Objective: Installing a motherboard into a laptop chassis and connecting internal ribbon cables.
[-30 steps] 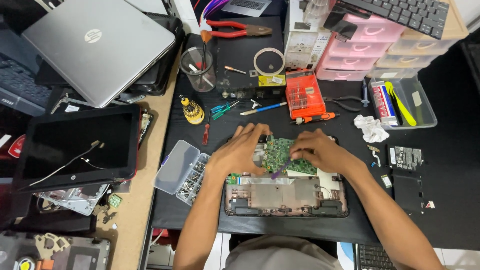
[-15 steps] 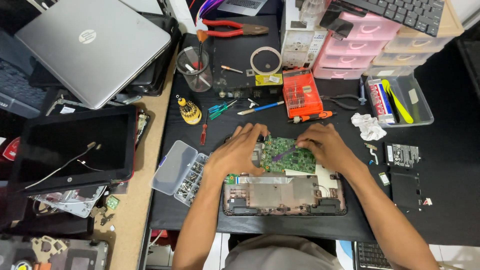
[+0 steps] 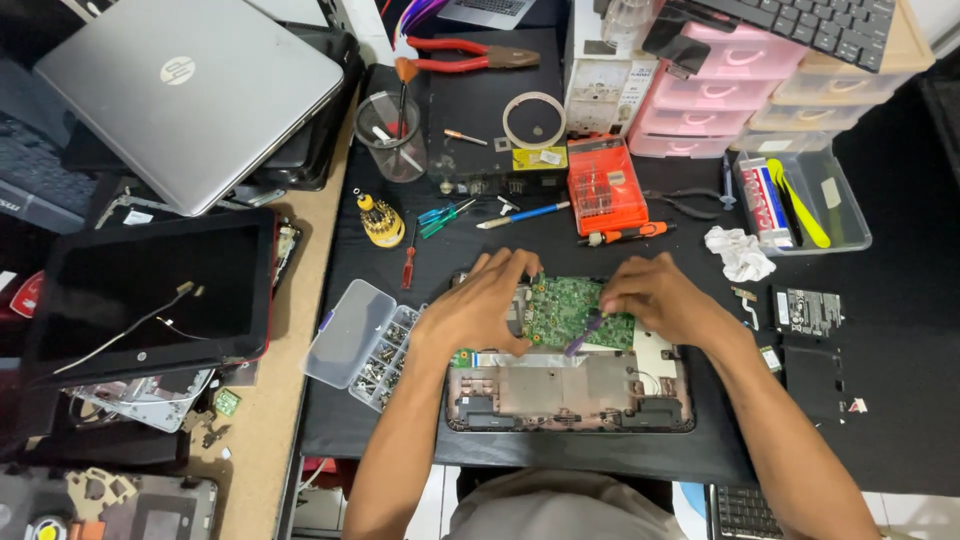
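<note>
An opened laptop base [image 3: 570,395] lies on the black mat in front of me, its pink rim and metal plate exposed. A green circuit board [image 3: 568,305] sits in its upper half. My left hand [image 3: 478,305] rests on the board's left edge, fingers curled over it. My right hand [image 3: 655,295] presses on the board's right side and pinches a small purple tool [image 3: 583,333] that points down-left over the board.
A clear screw organiser [image 3: 365,345] lies left of the base. Behind it are a yellow bit holder [image 3: 381,220], screwdrivers [image 3: 522,214], an orange bit case [image 3: 605,185], red pliers [image 3: 470,55] and pink drawers [image 3: 705,95]. A detached screen [image 3: 150,290] and silver laptop [image 3: 190,95] lie at left.
Both hands stay on the green board with only slight finger shifts. The camera view has drifted a little, so everything sits marginally lower.
</note>
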